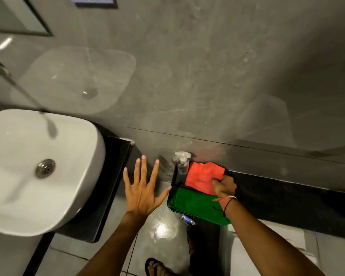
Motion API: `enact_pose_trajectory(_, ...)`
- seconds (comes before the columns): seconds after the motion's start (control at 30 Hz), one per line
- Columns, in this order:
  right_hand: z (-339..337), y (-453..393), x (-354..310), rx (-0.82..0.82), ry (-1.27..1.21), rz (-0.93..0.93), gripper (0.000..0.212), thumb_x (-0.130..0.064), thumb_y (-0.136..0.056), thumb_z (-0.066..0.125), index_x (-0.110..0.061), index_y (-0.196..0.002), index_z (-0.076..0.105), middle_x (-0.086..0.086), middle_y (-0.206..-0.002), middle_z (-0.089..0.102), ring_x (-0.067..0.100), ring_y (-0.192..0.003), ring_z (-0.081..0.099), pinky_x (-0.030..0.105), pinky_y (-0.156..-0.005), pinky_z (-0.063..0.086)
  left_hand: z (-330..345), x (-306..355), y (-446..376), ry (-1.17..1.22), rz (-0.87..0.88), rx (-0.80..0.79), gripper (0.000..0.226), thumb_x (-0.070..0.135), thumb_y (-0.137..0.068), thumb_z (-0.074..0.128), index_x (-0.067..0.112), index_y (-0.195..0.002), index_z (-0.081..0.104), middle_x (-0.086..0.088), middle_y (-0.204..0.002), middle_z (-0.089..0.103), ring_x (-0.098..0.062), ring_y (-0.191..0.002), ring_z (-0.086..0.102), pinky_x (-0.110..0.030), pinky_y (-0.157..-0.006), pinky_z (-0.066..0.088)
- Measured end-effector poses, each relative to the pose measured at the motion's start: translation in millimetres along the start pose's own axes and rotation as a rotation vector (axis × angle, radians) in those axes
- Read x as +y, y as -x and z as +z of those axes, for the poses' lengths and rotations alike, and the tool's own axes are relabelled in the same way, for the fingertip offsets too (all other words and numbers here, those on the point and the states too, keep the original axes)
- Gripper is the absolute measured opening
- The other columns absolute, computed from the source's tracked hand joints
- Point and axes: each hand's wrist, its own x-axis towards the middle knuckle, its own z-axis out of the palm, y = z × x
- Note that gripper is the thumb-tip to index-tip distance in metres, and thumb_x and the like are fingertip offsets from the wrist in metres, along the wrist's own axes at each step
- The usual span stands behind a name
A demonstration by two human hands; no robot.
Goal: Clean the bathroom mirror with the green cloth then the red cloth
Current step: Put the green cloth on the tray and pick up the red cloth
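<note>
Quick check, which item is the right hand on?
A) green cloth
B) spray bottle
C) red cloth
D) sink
C: the right hand rests on the edge of the red cloth, which lies in the black tray beside the green cloth; the left hand is spread open in the air.

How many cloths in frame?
2, both on the black tray. The red cloth lies at the far end beside the spray bottle, with the right hand on it; the green cloth lies nearer. Any underneath would be hidden.
</note>
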Motion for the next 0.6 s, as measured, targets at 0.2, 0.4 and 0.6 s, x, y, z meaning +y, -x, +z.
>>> enact_pose_trajectory(0.2,-61.6,65.2,-46.0,-0.067,0.318,-0.415,0.042,-0.027,-0.087,0.074,-0.012,-0.126,0.072,0.021,-0.127,0.073,0.041,-0.121,0.068,0.046,-0.098,0.054,-61.4,-34.3,-13.8,-0.021,-0.039,0.161,0.094,0.084,-0.086,0.032,0.031,-0.162,0.016,-0.018,-0.172,0.013,-0.035,-0.159,0.014,-0.07,-0.119,0.017)
enact_pose_trajectory(0.4,-157.8,137.7,-153.6,-0.347,0.574,-0.792,0.047,-0.015,-0.082,0.083,-0.009,-0.126,0.067,0.012,-0.127,0.07,0.024,-0.121,0.065,0.036,-0.103,0.051,-176.3,-52.7,-37.3,0.242,-0.043,0.383,0.088,0.083,-0.089,0.026,0.038,-0.162,0.006,-0.011,-0.174,0.002,-0.033,-0.16,0.003,-0.06,-0.126,0.014)
enact_pose_trajectory(0.6,-224.7,285.4,-293.0,-0.701,0.398,-1.283,0.029,-0.004,-0.084,0.082,0.001,-0.111,0.074,0.018,-0.106,0.079,0.007,-0.091,0.068,0.025,-0.084,0.057,-327.5,-62.6,-40.7,1.98,-0.012,0.267,0.047,0.056,-0.102,0.024,0.051,-0.148,0.031,0.004,-0.168,0.03,-0.016,-0.149,0.041,-0.042,-0.124,0.03)
